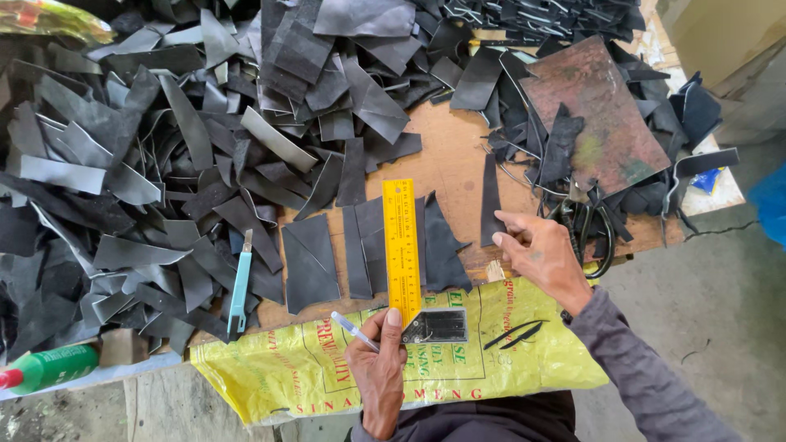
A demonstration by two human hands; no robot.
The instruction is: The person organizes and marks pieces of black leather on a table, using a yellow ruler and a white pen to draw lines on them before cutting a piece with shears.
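Observation:
My left hand (378, 372) is at the lower middle, over a yellow woven sack (508, 360). It grips a thin silver pen (354, 331), and its thumb presses the near end of a yellow ruler (401, 245). The ruler lies lengthwise across flat black leather pieces (309, 262) on the brown board (446, 160). My right hand (540, 255) is to the right. Its thumb and forefinger pinch the near end of a narrow black leather strip (490, 200). A small black rectangle with a metal edge (438, 326) lies beside my left thumb.
A deep heap of black leather offcuts (147, 147) covers the left and back. A blue-handled knife (239, 290) lies at its edge. Black scissors (594, 229) and a rusty metal sheet (598, 115) are by my right hand. A green bottle (49, 368) lies at the lower left.

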